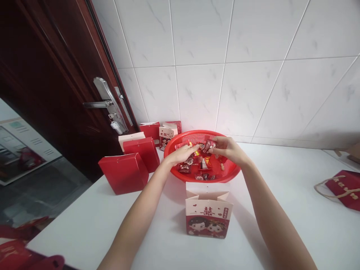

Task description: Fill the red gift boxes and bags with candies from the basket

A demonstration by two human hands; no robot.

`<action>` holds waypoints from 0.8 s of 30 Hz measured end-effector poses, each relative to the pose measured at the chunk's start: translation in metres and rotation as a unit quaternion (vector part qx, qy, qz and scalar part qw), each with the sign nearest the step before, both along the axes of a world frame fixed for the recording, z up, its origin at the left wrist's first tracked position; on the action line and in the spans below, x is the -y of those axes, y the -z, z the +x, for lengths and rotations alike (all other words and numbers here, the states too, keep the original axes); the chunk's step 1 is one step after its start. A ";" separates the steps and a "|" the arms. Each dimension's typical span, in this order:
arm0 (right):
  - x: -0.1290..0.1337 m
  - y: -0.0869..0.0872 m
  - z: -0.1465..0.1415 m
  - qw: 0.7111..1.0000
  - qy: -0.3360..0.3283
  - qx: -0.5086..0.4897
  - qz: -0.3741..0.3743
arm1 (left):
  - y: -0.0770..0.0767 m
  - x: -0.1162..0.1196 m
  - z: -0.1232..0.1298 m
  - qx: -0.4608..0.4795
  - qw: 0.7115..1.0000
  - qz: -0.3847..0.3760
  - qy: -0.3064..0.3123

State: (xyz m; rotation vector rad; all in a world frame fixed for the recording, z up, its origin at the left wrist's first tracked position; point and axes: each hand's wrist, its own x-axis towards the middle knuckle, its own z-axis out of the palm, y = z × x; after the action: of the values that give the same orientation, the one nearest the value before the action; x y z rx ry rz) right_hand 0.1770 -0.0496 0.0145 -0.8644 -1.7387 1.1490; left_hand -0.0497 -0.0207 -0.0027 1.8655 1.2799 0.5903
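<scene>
A red plastic basket (202,135) holds wrapped candies (189,161) in red, brown and yellow. My left hand (184,153) reaches over its left side with fingers stretched out above the candies; the undersides of the fingers are hidden. At the right side of the basket, my right hand (228,148) is closed, its thumb and fingers around a small red wrapped candy (209,146). Between my forearms, in front of the basket, an upright cream-and-red paper gift box (208,217) stands with its top open and two cartoon figures on its face.
Several red and cream gift boxes (123,174) stand along the table's left edge and back to the tiled wall (202,93). A dark red box with a rope handle (344,189) lies at the right of the white table (281,180). A wooden door (70,56) is at left.
</scene>
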 end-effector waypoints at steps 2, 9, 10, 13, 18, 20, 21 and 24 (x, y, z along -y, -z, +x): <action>-0.001 0.001 0.001 1.000 0.016 -0.017 -0.005 | -0.002 0.002 -0.001 0.024 0.999 -0.028 -0.005; -0.004 0.005 0.002 0.999 -0.010 -0.037 0.027 | -0.006 0.008 0.003 0.122 0.980 -0.152 0.033; -0.003 0.005 0.002 0.999 -0.013 -0.035 0.033 | -0.005 0.008 0.004 0.130 0.980 -0.149 0.034; 0.001 0.001 0.003 0.999 -0.017 -0.028 0.032 | -0.004 0.007 0.003 0.153 0.978 -0.136 0.036; 0.007 -0.004 0.001 1.000 0.006 -0.011 0.020 | -0.005 0.008 0.004 0.186 0.975 -0.119 0.027; 0.005 -0.001 -0.002 1.000 0.005 -0.022 0.012 | -0.007 0.010 0.007 0.192 0.974 -0.115 0.022; 0.004 0.001 -0.005 0.999 0.005 -0.035 0.006 | -0.008 0.011 0.008 0.194 0.974 -0.113 0.019; -0.001 0.008 -0.011 0.998 0.016 -0.068 -0.009 | -0.009 0.013 0.012 0.197 0.974 -0.108 0.021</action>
State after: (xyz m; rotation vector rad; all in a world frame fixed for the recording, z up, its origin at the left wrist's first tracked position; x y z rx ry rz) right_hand 0.1656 -0.0491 0.0064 -0.8045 -1.6010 1.1762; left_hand -0.0379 -0.0336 0.0059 1.5009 0.9969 0.7257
